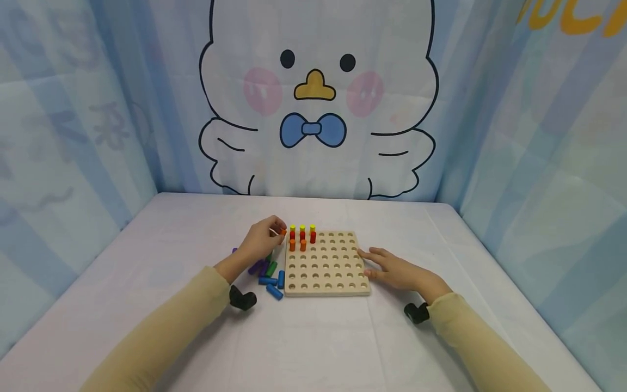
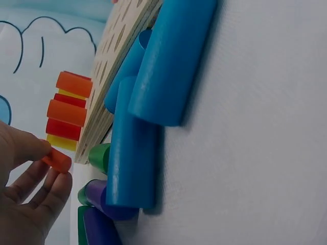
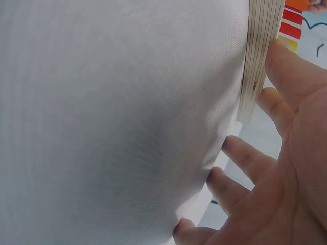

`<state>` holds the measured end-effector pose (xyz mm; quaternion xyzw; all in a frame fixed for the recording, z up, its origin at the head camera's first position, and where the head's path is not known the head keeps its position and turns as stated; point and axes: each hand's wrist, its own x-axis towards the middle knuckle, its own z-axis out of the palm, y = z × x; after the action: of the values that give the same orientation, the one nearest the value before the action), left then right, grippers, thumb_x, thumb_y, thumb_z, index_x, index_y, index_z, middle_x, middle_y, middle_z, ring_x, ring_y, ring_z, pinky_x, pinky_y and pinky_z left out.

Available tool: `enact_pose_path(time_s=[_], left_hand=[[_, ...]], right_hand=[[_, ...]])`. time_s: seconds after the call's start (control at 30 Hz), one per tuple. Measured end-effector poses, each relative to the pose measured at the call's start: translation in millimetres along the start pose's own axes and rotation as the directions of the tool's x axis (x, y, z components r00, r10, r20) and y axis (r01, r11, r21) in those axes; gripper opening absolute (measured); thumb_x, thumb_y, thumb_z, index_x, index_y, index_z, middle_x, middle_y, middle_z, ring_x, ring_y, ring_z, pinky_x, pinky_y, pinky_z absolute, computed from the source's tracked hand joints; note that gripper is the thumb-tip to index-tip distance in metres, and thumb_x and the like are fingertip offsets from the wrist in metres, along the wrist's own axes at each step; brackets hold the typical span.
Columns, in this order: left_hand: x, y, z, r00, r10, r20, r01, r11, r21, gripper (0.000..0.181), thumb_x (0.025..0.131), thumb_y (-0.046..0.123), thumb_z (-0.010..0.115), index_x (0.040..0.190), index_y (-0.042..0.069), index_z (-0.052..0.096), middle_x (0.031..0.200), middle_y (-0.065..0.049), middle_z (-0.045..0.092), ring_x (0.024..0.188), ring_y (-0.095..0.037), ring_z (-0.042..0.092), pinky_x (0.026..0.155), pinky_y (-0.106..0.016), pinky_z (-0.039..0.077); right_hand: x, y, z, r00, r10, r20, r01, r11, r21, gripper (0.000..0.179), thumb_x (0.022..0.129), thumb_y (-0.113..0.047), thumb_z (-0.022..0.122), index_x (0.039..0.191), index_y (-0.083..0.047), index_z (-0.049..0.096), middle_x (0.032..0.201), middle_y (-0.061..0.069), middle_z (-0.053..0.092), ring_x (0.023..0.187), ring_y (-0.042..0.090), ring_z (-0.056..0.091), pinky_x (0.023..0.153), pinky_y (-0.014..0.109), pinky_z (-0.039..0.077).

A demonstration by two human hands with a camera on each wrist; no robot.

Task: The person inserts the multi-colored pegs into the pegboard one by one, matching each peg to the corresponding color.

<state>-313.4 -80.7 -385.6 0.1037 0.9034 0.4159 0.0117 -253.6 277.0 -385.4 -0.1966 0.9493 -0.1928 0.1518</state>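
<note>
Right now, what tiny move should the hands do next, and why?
Maybe the left hand should set its orange peg into the hole beside the two standing orange pegs, because the yellow pegs and red pegs make rows of three, but orange has only two.

On the right fabric wall [image 1: 548,141], large yellow-orange lettering [image 1: 579,26], cut off by the head view's upper edge, read in part as "UC", while faint character-like marks [image 1: 111,126] on the left fabric wall [image 1: 54,234] were illegible.
</note>
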Motion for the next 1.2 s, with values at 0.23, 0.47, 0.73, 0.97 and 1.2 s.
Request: enact_pose_path(time_s=[0.23, 0.47, 0.73, 0.97, 1.2], left_hand=[[-1.6, 2.5, 3.9, 0.997, 0.067, -0.038, -0.068, 0.997, -0.03, 0.023, 0.101, 0.009, 0.062, 0.125, 0.01, 0.062, 0.127, -0.013, 0.065, 0.111, -0.028, 0.063, 0.095, -0.04, 0.058], [-3.1, 4.9, 6.9, 0.99, 0.109, -0.087, -0.112, 0.993, -0.032, 0.021, 0.102, 0.009, 0.061, 0.123, 0.009, 0.061, 0.124, -0.013, 0.065, 0.109, -0.028, 0.065, 0.096, -0.042, 0.057], [-0.2, 9.8, 7.2, 0.983, 0.149, -0.109, -0.155, 0.987, -0.049, 0.02, 0.101, 0.007, 0.063, 0.121, 0.009, 0.06, 0.122, -0.013, 0.064, 0.109, -0.028, 0.065, 0.1, -0.043, 0.056], [0.4, 14.2, 11.5, 0.977, 0.179, -0.117, -0.186, 0.981, -0.051, 0.016, 0.1, 0.005, 0.064, 0.115, 0.009, 0.058, 0.117, -0.013, 0.065, 0.106, -0.028, 0.066, 0.097, -0.043, 0.057], [0.2, 18.9, 12.5, 0.975, 0.191, -0.113, -0.199, 0.978, -0.062, 0.017, 0.099, 0.006, 0.065, 0.113, 0.01, 0.057, 0.117, -0.012, 0.065, 0.107, -0.027, 0.068, 0.095, -0.042, 0.058]], right_hand=[[0.5, 1, 1, 1.0, -0.003, 0.003, 0.003, 1.0, 0.002, 0.066, 0.107, -0.048, 0.048, 0.164, -0.019, 0.029, 0.169, 0.025, 0.018, 0.153, 0.054, 0.02, 0.117, 0.073, 0.022], [-0.3, 1, 2, 1.0, -0.004, 0.002, 0.004, 1.0, 0.002, 0.066, 0.108, -0.048, 0.048, 0.164, -0.018, 0.029, 0.169, 0.025, 0.018, 0.153, 0.054, 0.019, 0.117, 0.073, 0.022], [-1.2, 0, 1, 1.0, 0.003, -0.005, -0.003, 1.0, 0.0, 0.066, 0.107, -0.048, 0.048, 0.164, -0.02, 0.03, 0.169, 0.024, 0.018, 0.152, 0.054, 0.02, 0.117, 0.073, 0.023], [-1.6, 1, 1, 1.0, 0.003, -0.001, -0.003, 1.0, 0.009, 0.065, 0.108, -0.047, 0.048, 0.164, -0.019, 0.029, 0.169, 0.025, 0.018, 0.153, 0.054, 0.019, 0.117, 0.074, 0.022], [-1.3, 0, 0, 1.0, 0.009, 0.004, -0.009, 1.0, -0.004, 0.066, 0.108, -0.048, 0.048, 0.164, -0.02, 0.029, 0.169, 0.024, 0.018, 0.153, 0.054, 0.019, 0.117, 0.074, 0.022]])
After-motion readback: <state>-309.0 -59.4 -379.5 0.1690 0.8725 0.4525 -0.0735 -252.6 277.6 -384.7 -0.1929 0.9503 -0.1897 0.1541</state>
